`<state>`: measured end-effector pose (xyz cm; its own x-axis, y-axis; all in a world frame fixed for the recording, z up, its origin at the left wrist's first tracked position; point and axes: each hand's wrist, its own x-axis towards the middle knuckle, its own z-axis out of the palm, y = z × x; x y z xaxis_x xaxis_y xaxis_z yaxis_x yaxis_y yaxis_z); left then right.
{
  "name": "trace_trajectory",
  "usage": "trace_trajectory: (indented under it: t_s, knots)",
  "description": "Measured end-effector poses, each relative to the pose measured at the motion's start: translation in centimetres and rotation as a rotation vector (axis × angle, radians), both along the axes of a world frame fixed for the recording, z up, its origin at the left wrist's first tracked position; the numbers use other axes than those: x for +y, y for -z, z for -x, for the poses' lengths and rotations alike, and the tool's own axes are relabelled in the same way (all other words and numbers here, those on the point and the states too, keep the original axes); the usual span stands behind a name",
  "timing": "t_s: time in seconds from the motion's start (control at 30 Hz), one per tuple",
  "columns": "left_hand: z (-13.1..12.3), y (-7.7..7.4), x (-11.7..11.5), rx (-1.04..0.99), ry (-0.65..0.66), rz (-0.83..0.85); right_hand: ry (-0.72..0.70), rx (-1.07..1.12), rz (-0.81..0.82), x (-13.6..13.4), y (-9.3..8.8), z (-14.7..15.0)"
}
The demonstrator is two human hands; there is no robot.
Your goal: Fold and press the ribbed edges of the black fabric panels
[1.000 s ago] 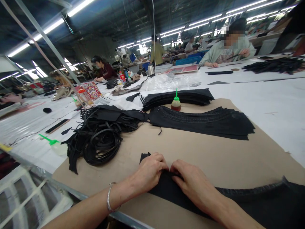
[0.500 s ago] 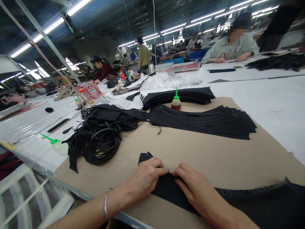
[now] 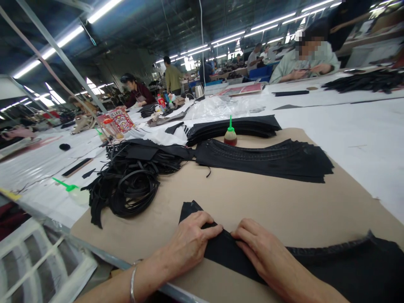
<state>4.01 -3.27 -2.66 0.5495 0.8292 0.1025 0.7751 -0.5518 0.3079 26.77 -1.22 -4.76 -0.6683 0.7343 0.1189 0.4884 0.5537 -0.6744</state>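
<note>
Fingers of the left hand and right hand pinch the cloth along its upper side, near the surface's front edge. Both hands bend inward, tips apart, hiding part of the cloth. Behind, a bottle stands between two stacks; strips lie toward the surface's left edge.

Head-worn camera, facing forward and down across a broad white-covered worktable.
The wearer's bare left hand and bare right hand appear close, low centre; long white ceiling lights show farther off, along the top.
</note>
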Motion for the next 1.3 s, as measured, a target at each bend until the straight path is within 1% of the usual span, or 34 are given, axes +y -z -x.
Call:
trace_trajectory:
  t_s: [0.23, 0.33, 0.47, 0.63, 0.8, 0.9, 0.97, 1.03, 1.07, 1.17, 1.23, 1.3]
  knots:
    - [-0.4, 0.9, -0.5, -0.056, 0.0, -0.076, -0.024, -0.031, -0.012, -0.4, 0.0, -1.1]
    - [-0.5, 1.2, -0.4, -0.095, 0.014, -0.032, -0.022, -0.028, -0.018, -0.4, 0.1, -1.3]
    - [-0.9, 0.7, -0.4, -0.065, 0.034, 0.035, -0.019, -0.016, -0.011, -0.4, 0.3, -1.6]
    - [-1.4, -0.3, -0.7, 0.043, 0.049, 0.036, 0.005, -0.011, -0.027, -0.6, 0.3, -2.2]
    - [-1.4, 0.2, -1.1, 0.089, 0.085, -0.033, -0.013, -0.014, -0.054, -0.6, 0.0, -3.5]
    - [-1.3, 0.4, -1.1, 0.081, 0.087, -0.085, -0.011, -0.034, -0.09, -0.6, -0.1, -4.3]
    - [-1.5, 0.4, -1.1, 0.058, 0.117, -0.076, -0.007, -0.053, -0.099, -0.7, -0.1, -4.8]
    - [-2.0, 0.2, -1.0, 0.009, 0.141, -0.028, -0.005, -0.072, -0.098, -0.7, -0.2, -5.0]
    - [-2.4, 0.1, -0.9, -0.024, 0.132, -0.005, -0.003, -0.081, -0.096, -0.7, -0.3, -5.1]
    - [-4.0, 0.0, -1.0, -0.107, 0.05, 0.014, 0.001, -0.107, -0.098, -0.7, -0.5, -5.0]
    - [-5.1, 0.2, -1.3, -0.112, 0.048, 0.019, 0.004, -0.113, -0.11, -0.8, -0.6, -4.9]
    - [-5.9, 0.4, -1.8, -0.081, 0.078, 0.021, 0.003, -0.11, -0.125, -0.9, -0.6, -4.9]
